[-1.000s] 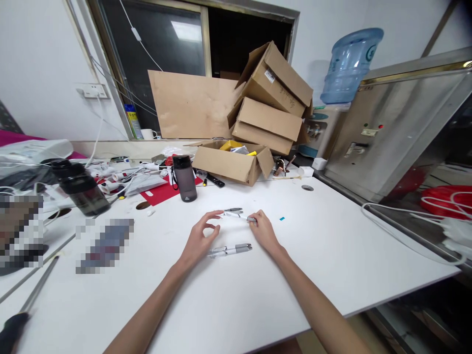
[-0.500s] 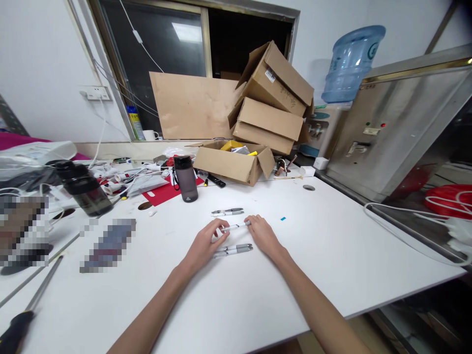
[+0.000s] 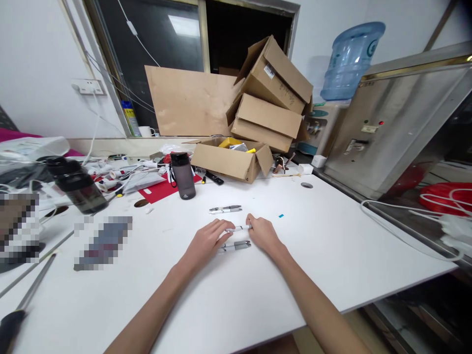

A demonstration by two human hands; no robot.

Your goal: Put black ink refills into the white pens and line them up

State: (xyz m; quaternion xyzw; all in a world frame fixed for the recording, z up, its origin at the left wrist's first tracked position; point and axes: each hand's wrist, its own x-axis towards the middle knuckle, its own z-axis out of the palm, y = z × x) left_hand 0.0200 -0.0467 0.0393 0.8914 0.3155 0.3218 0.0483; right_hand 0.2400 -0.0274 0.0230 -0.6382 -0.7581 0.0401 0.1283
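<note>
Between my two hands a white pen (image 3: 240,227) lies level, just above or on the white tabletop (image 3: 324,255). My left hand (image 3: 208,241) is closed on its left end, fingers bent over the barrel. The pen's right end is pinched by my right hand (image 3: 263,233), whose fingers are curled in. Nearer me, partly behind my left thumb, are grey-and-white pens (image 3: 236,246) lying side by side. Farther off, another pair of pens (image 3: 225,209) rests parallel to them.
Left of the hands stand a dark water bottle (image 3: 183,177) and a black-lidded bottle (image 3: 77,187). A screwdriver (image 3: 33,290) lies at the left. Behind are an open cardboard box (image 3: 221,162) and a remote control (image 3: 214,178). A small blue scrap (image 3: 281,216) lies on the right.
My right hand's fingers have curled in from a flatter pose around the pen's end. My left fingers have closed further over the other end. The view has shifted slightly.
</note>
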